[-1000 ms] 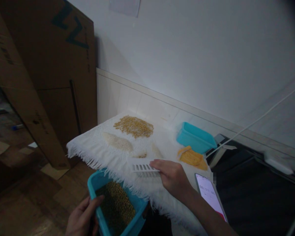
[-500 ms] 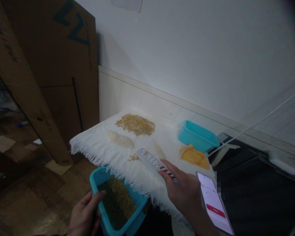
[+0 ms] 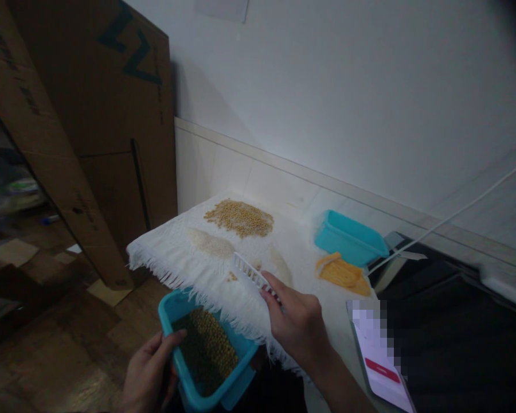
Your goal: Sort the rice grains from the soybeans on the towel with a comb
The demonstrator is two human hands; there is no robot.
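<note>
My left hand [image 3: 144, 370] grips the near-left rim of a turquoise plastic bin [image 3: 167, 321], its thumb hooked over the edge. Yellow beans [image 3: 215, 341] and a darker green mass [image 3: 193, 355] lie inside. In my right hand [image 3: 301, 324] is a white slotted plastic strip [image 3: 248, 271], pinched by one end and tilted on its edge over a white fringed cloth [image 3: 159, 246]. A few loose beans [image 3: 231, 277] lie beside the strip. Beyond it are a larger pile of yellow beans [image 3: 241, 219] and a pale grain pile [image 3: 210, 243]; another pale pile [image 3: 280, 267] is partly hidden.
A second turquoise bin [image 3: 350, 238] stands by the wall, with a folded yellow cloth [image 3: 344, 274] before it. A phone [image 3: 380, 361] lies at the right. A tall cardboard box [image 3: 107, 115] rises at the left. A white cable [image 3: 460, 212] slants across the right side.
My right hand has moved left, carrying the slotted strip, which has turned from lying nearly flat to standing on its edge. My left hand keeps its hold on the bin.
</note>
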